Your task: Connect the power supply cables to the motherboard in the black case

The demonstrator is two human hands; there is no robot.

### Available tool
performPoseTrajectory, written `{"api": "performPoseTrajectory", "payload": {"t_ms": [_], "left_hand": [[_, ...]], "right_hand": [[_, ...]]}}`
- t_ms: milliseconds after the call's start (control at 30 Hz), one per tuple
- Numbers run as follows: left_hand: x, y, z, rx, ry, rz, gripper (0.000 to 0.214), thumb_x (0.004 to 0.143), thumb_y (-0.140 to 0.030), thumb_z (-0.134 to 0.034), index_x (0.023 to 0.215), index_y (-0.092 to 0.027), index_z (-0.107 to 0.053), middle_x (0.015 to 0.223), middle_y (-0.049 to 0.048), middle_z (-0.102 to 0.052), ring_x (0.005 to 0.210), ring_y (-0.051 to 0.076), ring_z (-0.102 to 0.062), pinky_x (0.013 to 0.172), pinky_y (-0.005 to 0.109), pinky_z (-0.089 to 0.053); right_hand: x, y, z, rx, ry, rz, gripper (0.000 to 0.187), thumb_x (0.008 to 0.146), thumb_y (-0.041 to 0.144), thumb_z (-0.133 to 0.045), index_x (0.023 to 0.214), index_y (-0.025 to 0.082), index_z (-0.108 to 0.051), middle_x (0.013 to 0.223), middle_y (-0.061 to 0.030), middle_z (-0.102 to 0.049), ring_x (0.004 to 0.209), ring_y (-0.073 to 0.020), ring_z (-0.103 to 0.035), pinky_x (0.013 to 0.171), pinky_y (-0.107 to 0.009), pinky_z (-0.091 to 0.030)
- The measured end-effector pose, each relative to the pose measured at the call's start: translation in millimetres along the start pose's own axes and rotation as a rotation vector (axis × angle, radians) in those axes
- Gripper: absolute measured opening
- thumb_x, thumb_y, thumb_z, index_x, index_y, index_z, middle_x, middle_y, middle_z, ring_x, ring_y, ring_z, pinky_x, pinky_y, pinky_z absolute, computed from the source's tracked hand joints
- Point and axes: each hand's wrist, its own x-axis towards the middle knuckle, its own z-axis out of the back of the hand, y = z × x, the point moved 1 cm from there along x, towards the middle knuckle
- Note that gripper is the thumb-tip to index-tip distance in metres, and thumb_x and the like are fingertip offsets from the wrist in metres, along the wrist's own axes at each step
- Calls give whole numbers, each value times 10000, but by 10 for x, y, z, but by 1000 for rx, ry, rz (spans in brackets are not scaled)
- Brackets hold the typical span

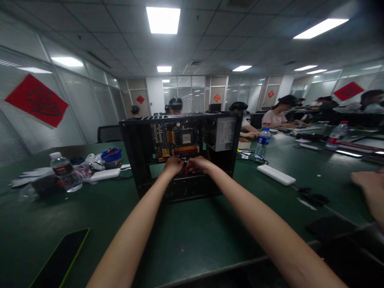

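Note:
An open black computer case [129,160] lies on its side on the table in front of me, its inside facing me. Within it are a motherboard [163,138] with gold and orange slots, and a grey power supply [223,134] with a fan at the upper right. Both my hands reach into the lower middle of the case, below the board. My left hand [174,165] has its fingers closed; what they pinch is too small to make out. Close beside it, my right hand [200,164] is closed around thin reddish wires [187,167].
On the left are a water bottle [64,172], a white power bank [105,175], a blue box [111,155] and a phone [61,258]. To the right stand a bottle [263,145] and another white power bank [276,175]. Another person's hand [370,192] shows at the right edge.

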Motion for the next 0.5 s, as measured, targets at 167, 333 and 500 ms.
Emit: {"api": "performPoseTrajectory", "payload": {"t_ms": [167, 333, 500], "left_hand": [[-70, 41, 38, -21, -26, -4, 349, 887, -396, -494, 1019, -235, -774, 1017, 81, -761, 963, 212, -690, 802, 264, -496], [-48, 49, 4, -30, 28, -16, 293, 849, -365, -533, 902, -239, -792, 928, 72, -768, 884, 201, -697, 730, 249, -491], [3, 58, -8, -30, 30, 11, 300, 836, -404, -552, 927, -244, -789, 960, 79, -764, 904, 219, -692, 715, 267, -489]], "right_hand": [[-35, 25, 48, 51, 40, -35, 231, 1034, 225, -424, 875, 119, -554, 659, -13, -658, 515, -102, -614, 495, -202, -437], [-5, 17, 51, 55, 34, -76, 247, 1030, 212, -440, 814, 128, -524, 557, 29, -584, 360, -45, -404, 403, -169, -283], [27, 14, 45, 18, 18, -104, 266, 1024, 201, -451, 774, 124, -502, 565, 12, -593, 327, -15, -243, 370, -169, -166]]}}
